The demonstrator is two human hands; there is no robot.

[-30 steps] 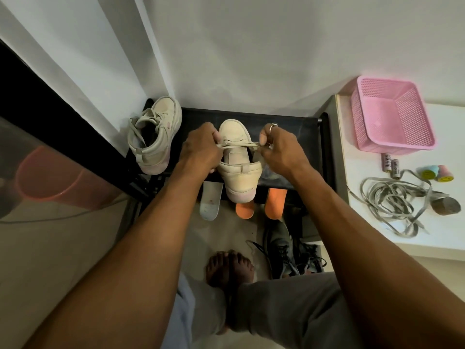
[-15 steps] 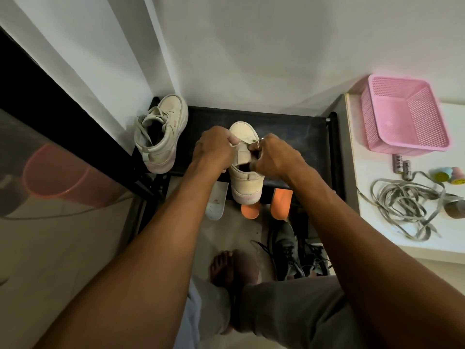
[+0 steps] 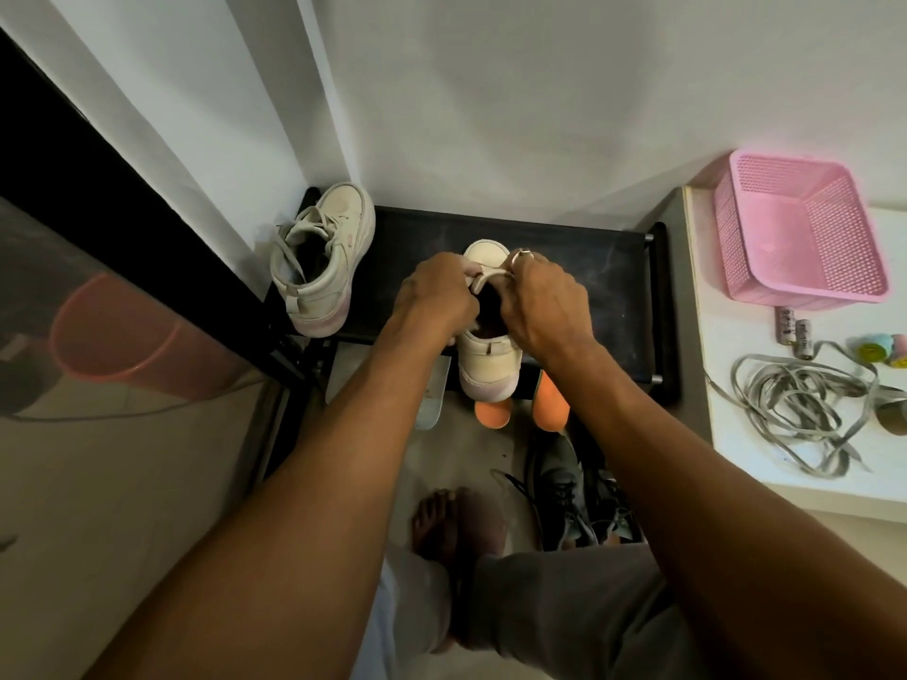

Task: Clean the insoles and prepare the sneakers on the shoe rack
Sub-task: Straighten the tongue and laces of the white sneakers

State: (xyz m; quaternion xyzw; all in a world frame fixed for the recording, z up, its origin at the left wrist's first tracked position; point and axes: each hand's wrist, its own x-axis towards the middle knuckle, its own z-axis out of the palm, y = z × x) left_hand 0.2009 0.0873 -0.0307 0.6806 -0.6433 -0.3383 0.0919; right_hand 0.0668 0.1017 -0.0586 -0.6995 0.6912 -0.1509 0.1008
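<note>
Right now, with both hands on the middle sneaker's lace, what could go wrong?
1. The sneaker seems to overhang the front edge of the shoe rack at its heel. A pull on the lace by the left hand and right hand could tip it onto the orange insoles below.
2. The dark shoes with loose laces lie beside the bare foot, a likely trip point on stepping back.

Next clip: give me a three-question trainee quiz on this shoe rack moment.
1. True or false: the pink mesh plastic basket stands on the black shoe rack.
2. Where does the unheld cream lace-up sneaker stand? A the rack's left end, B the basket, C the floor.
3. What do the left hand and right hand pinch?
Key: 1 false; 2 A; 3 the cream lace of the middle cream sneaker.
</note>
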